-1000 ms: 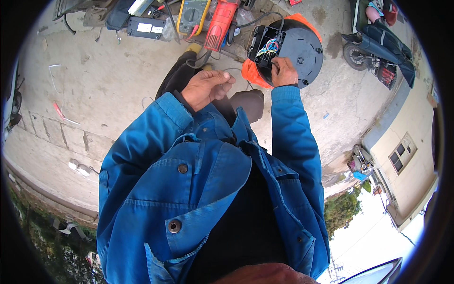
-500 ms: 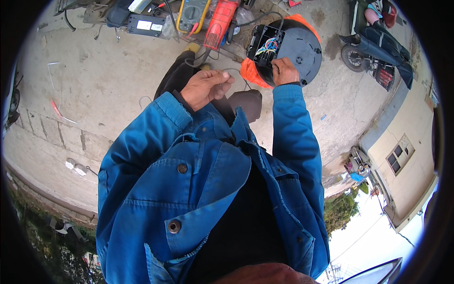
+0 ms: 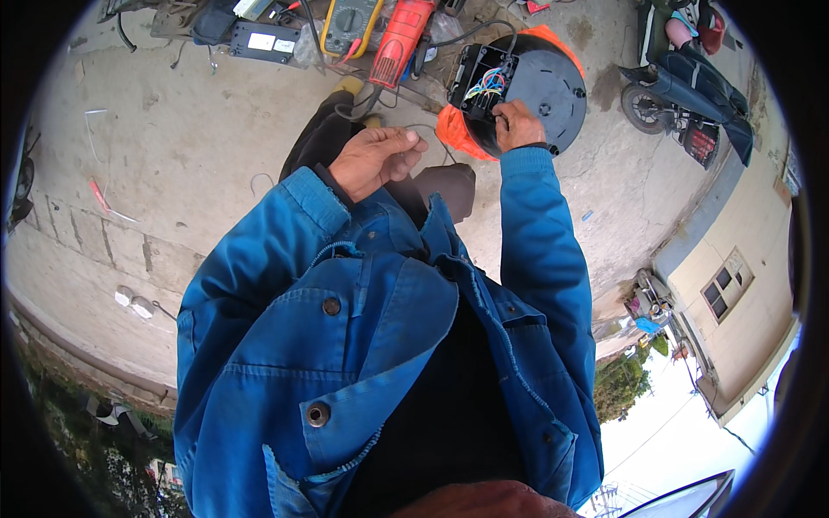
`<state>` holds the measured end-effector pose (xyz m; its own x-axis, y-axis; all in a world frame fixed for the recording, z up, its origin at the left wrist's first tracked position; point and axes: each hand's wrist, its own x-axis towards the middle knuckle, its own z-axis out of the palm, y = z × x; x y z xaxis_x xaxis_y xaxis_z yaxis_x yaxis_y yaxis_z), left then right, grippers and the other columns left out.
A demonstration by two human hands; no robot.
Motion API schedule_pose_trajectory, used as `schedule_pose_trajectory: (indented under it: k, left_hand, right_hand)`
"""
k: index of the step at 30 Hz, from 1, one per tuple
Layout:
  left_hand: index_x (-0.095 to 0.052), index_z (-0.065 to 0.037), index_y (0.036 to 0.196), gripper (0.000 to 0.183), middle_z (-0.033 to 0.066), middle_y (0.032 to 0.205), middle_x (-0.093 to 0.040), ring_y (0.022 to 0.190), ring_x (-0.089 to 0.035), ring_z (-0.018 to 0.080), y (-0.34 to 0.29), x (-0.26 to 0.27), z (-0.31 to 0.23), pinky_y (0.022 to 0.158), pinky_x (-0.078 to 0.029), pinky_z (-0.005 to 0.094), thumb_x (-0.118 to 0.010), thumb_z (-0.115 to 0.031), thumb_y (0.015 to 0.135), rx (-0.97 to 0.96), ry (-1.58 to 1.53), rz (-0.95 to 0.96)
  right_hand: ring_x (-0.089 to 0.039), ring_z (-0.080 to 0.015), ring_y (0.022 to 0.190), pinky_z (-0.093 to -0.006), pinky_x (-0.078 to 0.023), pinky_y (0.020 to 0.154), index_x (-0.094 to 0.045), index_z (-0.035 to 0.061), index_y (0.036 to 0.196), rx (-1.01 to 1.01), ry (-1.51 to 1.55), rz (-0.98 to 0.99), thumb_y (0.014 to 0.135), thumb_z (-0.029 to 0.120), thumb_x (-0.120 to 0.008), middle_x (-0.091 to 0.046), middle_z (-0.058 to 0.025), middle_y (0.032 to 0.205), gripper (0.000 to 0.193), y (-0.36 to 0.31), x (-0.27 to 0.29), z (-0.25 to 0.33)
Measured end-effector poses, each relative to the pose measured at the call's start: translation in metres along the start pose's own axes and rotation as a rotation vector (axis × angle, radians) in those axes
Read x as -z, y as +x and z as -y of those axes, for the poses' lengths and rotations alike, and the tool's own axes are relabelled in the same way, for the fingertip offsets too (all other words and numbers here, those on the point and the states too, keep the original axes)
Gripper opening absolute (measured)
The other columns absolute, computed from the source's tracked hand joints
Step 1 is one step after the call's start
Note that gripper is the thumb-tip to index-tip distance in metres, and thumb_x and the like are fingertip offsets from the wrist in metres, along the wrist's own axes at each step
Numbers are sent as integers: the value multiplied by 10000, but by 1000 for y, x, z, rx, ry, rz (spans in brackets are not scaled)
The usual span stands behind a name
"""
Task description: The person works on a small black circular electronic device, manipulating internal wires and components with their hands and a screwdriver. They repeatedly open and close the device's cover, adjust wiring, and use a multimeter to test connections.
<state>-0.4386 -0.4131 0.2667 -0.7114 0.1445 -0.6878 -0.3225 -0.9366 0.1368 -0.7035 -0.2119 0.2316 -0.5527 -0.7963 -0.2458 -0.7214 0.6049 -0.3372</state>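
Black round housing [image 3: 553, 108] sits on orange plastic [image 3: 453, 134], ahead and right; I see the right hand [image 3: 520, 127] curled just beside its coloured wires [image 3: 490, 84], grip hidden; left hand [image 3: 377, 160], thumb pressed to fingers, anything pinched I can't tell.

dark grey disc [image 3: 553, 95], black box [image 3: 466, 73], multicoloured wires [image 3: 490, 84], orange sheet [image 3: 459, 136], red tool [image 3: 401, 43], yellow-rimmed multimeter [image 3: 349, 26], blue jacket [image 3: 285, 345]

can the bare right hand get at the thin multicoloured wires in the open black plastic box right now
Probably yes: the right hand is close beside the box, and nothing visible covers the wires.
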Motion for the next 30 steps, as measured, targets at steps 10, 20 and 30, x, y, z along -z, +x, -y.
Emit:
schedule_pose_trajectory:
  k: [10, 20, 30]
  left_hand:
    - [-700, 29, 1103, 298, 27, 822, -608, 712, -531, 116, -1, -2, 0, 635, -470, 258, -672, -266, 1065, -9, -13, -37]
    - [-705, 38, 1111, 317, 24, 802, -596, 710, -522, 123, 4, 2, 1, 643, -468, 266, -648, -272, 1077, -12, -32, 4]
    - [-671, 47, 1234, 254, 62, 943, -645, 782, -564, 139, 8, 2, 2, 723, -503, 271, -522, -107, 1099, -32, 8, 16]
  right_hand:
    - [-711, -358, 814, -477, -587, 729, -760, 144, 979, -23, -105, -94, 866, 106, -749, -688, -103, 957, 120, -5, -2, 6]
    - [-709, -353, 753, -455, -584, 709, -768, 128, 948, -133, 64, -123, 866, 162, -770, -703, -104, 884, 89, -10, -10, 0]
    - [-715, -364, 868, -473, -588, 774, -786, 156, 989, -2, -51, -125, 895, 147, -745, -707, -95, 1010, 103, -11, -13, 7]
